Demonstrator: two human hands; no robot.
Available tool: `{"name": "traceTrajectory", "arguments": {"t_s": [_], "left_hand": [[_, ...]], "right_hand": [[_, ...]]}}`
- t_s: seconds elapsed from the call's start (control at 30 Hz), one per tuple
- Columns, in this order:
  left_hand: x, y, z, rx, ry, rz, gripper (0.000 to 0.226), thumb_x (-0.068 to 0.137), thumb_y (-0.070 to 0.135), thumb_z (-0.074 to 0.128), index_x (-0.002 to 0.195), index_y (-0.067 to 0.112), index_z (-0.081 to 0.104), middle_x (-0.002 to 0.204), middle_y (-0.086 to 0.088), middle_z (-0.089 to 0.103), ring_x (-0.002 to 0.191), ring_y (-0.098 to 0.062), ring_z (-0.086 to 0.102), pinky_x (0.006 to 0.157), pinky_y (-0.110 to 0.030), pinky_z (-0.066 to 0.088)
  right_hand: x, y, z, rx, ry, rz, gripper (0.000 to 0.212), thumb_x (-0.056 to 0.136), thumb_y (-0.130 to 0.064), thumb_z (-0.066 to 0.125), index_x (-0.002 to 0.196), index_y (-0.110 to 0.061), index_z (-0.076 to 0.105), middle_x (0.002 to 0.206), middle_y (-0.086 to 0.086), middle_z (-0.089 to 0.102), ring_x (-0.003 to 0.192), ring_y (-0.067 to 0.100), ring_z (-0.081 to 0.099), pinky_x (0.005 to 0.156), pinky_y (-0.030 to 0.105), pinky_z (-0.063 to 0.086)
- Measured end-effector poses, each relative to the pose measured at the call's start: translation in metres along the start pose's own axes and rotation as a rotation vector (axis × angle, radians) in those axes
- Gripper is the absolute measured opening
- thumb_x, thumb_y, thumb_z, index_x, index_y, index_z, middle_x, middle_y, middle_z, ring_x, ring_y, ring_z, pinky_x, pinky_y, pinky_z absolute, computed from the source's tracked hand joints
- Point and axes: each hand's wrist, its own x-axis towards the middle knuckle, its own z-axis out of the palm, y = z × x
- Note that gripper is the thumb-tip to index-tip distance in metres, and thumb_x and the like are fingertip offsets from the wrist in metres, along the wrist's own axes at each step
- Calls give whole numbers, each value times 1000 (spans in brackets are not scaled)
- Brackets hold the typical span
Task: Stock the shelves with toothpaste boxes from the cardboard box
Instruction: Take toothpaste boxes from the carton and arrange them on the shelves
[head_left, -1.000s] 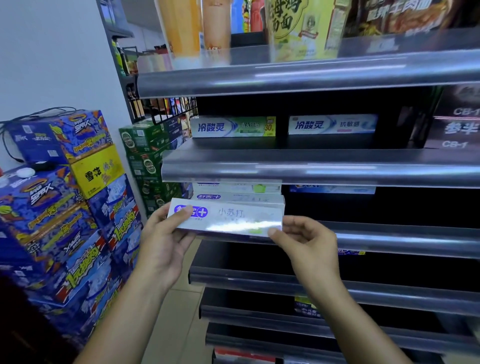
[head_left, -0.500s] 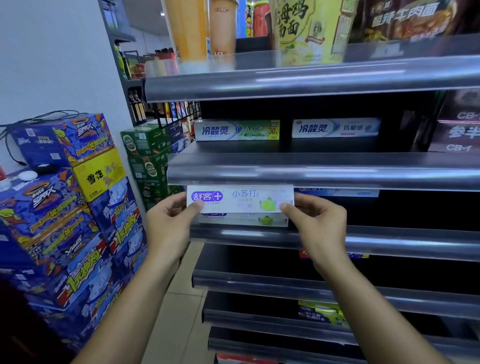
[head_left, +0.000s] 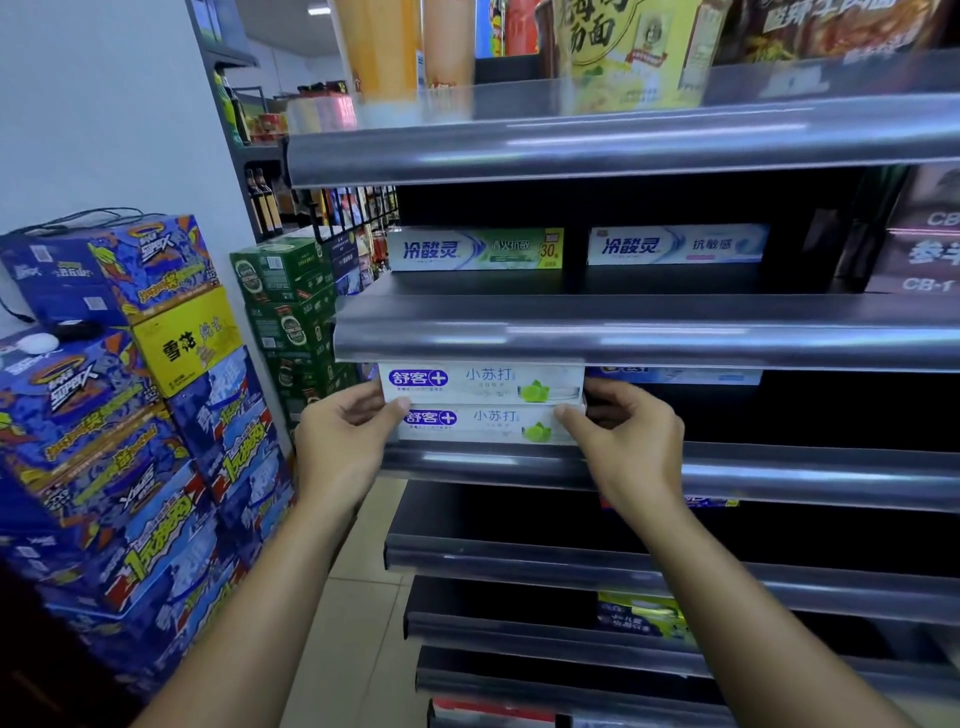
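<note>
A white toothpaste box (head_left: 480, 383) with a blue logo and green lime lies lengthwise on top of a matching box (head_left: 488, 423) on the third shelf (head_left: 779, 470), just under the shelf above. My left hand (head_left: 345, 439) pinches the left ends of the two boxes, thumb on the front. My right hand (head_left: 626, 441) holds their right ends with curled fingers. The cardboard box is out of view.
Two more toothpaste boxes (head_left: 475, 249) (head_left: 675, 244) stand on the shelf above. Lower shelves (head_left: 675, 571) are mostly dark and bare. Stacked blue drink cartons (head_left: 119, 415) and green beer cartons (head_left: 291, 296) fill the left side. Snack packs sit on the top shelf.
Both hands raised the box from in front of the shelf edge, turned its printed face forward and pushed it in on top of the lower box.
</note>
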Motion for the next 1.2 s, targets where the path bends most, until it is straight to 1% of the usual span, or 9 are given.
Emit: {"name": "traceTrajectory", "arguments": {"t_s": [0.07,0.17,0.27,0.37,0.53,0.7,0.87,1.07,1.2], "left_hand": [[2,-1,-1,11,16,-14,19,78,37,88,94,40,79,87,22,77,84,1,73,77,-20,56],[5,-3,0,46,3,14,18,79,36,87,87,50,78,83,24,76,80,5,72,69,-8,53],[11,-6,2,92,13,10,36,77,39,88,108,20,80,87,15,78,83,1,73,77,-15,58],[17,-7,2,103,10,-22,44,78,37,88,112,10,78,91,11,77,85,-2,74,86,-26,60],[13,-4,6,127,42,-1,48,80,34,87,118,8,75,87,21,71,77,12,68,76,-9,54],[-26,-2,9,100,295,53,46,81,35,83,124,21,71,99,11,72,91,-6,70,83,-26,58],[-121,-38,22,168,299,187,42,88,19,79,125,20,60,95,3,66,90,-6,64,85,-20,50],[-269,-127,69,200,39,-248,47,80,13,79,113,41,59,83,15,66,75,-1,61,74,-21,47],[-380,-195,114,269,-50,-594,49,80,-1,81,106,37,64,79,4,67,66,-3,62,71,-34,51]], "right_hand": [[4,-2,0,2,12,22,28,81,-26,86,108,-23,77,81,-22,70,78,-11,67,63,5,51],[10,-6,1,-63,0,63,20,85,-27,83,103,-19,79,74,-26,67,74,-13,66,65,4,51],[16,-11,3,-113,-2,91,21,86,-28,81,102,-16,80,77,-20,67,78,-5,66,66,5,44],[20,-15,5,-148,-12,114,21,85,-29,82,100,-14,80,83,-9,72,85,9,70,72,13,47],[16,-21,4,-160,-49,85,20,87,-25,79,103,-12,79,88,-7,73,93,15,71,85,25,54],[-4,-13,-22,-214,-8,-94,36,89,-30,73,119,-11,73,111,0,75,105,17,69,96,33,55],[-61,40,-65,-85,-25,-199,19,91,-23,70,105,-11,77,91,-10,71,85,4,68,80,19,54],[-141,167,-122,-62,-283,223,10,92,-10,73,98,-17,76,88,-17,72,81,-4,67,75,14,52],[-197,278,-155,-123,-450,587,17,90,2,70,97,-12,74,91,1,75,77,0,67,74,12,51]]}}
